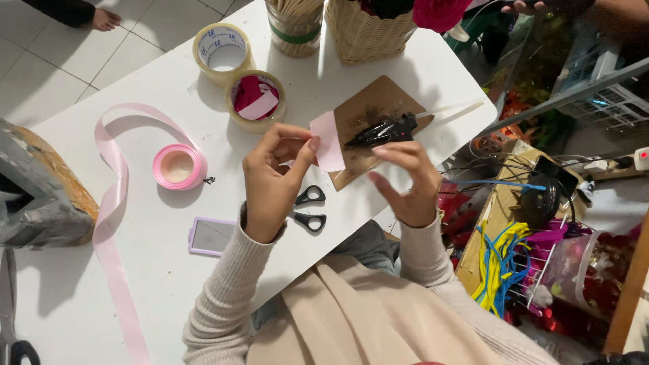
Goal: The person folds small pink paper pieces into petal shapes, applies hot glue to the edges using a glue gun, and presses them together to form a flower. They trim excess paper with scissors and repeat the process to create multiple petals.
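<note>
Pink ribbon piece (328,140) is pinched in my left hand (274,179), held above the worktop (155,223); my right hand (405,179), half open and empty, steadies its edge. Best keep the fold flat, clear of the glue gun (384,130).

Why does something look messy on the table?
The pink ribbon has unrolled from its spool, looping over the table and trailing off the near edge. The brown board under the glue gun has dark stains.
</note>
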